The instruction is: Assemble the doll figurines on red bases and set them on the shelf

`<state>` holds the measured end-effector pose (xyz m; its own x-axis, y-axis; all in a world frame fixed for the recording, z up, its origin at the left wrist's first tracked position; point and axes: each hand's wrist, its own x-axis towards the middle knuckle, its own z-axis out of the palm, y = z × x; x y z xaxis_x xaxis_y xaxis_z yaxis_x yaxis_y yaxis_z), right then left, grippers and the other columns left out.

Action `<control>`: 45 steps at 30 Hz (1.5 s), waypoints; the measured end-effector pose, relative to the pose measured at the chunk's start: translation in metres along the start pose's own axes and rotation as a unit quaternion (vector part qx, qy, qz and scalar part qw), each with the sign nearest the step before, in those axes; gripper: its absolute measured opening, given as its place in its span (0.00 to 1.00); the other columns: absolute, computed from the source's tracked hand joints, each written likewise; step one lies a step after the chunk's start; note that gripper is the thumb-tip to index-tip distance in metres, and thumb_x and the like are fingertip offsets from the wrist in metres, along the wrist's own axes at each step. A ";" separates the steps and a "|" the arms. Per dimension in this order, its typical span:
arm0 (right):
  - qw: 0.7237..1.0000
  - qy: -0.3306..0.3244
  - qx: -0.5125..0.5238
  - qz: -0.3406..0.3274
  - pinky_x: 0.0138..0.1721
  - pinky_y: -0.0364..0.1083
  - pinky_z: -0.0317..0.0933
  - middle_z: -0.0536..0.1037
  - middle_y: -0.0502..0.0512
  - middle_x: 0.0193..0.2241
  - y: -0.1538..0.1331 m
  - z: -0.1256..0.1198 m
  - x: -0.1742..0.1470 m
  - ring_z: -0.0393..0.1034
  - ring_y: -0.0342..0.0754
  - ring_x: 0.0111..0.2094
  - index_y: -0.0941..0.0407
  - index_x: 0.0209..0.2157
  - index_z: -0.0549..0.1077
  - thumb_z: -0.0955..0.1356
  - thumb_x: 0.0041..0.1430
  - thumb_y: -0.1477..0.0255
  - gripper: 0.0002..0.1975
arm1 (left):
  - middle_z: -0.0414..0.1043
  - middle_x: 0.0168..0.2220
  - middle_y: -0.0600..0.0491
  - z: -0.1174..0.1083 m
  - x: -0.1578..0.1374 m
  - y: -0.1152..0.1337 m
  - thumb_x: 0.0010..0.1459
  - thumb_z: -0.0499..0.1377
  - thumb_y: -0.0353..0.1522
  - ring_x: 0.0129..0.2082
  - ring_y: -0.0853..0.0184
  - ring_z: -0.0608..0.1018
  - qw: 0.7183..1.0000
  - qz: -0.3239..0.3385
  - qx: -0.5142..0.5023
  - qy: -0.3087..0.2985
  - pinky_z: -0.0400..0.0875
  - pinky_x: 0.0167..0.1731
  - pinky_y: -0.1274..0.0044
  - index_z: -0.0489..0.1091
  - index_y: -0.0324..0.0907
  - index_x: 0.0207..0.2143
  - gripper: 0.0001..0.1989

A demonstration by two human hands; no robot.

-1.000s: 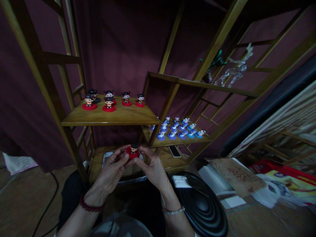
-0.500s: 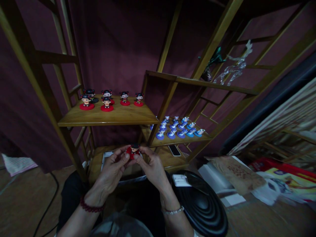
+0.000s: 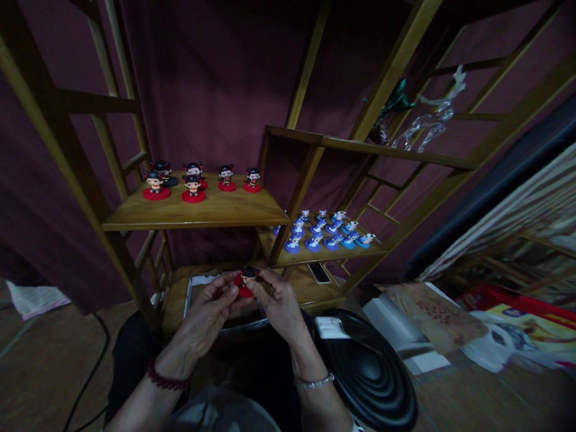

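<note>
Between both hands is a small figurine (image 3: pixel 247 278) with black hair and a red round base. My left hand (image 3: pixel 211 306) is closed, its thumb and fingers pinching the base from the left. From the right, my right hand (image 3: pixel 279 306) closes on the same figurine with thumb and fingers. Both hands are above a white-edged box (image 3: pixel 189 294) on the lowest shelf. Beyond them, several similar red-based figurines (image 3: pixel 193 189) stand in two rough rows on a wooden shelf (image 3: pixel 202 213).
Several purple and blue figurines (image 3: pixel 314 242) stand on a lower right shelf, above a phone (image 3: pixel 319 273). A clear deer ornament (image 3: pixel 427 126) is on the upper right shelf. At right, a black ridged round object (image 3: pixel 373 378) lies near cardboard (image 3: pixel 432 318). A wooden post (image 3: pixel 297 204) divides the shelves.
The figurine has turned slightly in my fingers and shifted a little to the right and down. Both hands still hold it. The shelf figurines stay in place.
</note>
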<state>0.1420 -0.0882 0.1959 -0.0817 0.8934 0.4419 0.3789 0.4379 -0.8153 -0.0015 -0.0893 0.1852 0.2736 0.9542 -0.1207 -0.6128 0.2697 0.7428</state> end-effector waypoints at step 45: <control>0.994 -0.018 -0.039 -0.096 0.40 0.45 0.66 0.76 0.50 0.36 -0.083 -0.033 0.076 0.71 0.46 0.37 0.53 0.41 0.71 0.69 0.50 0.65 0.15 | 0.71 0.45 0.51 0.043 0.005 0.077 0.47 0.61 0.29 0.52 0.58 0.66 0.830 0.416 0.367 0.062 0.58 0.55 0.70 0.73 0.45 0.40 0.15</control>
<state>0.1346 -0.0597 0.3095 -0.1924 0.7976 0.5717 0.4238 0.5930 -0.6847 -0.0157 -0.0695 0.2702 -0.1255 0.7886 0.6020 0.0773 -0.5972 0.7984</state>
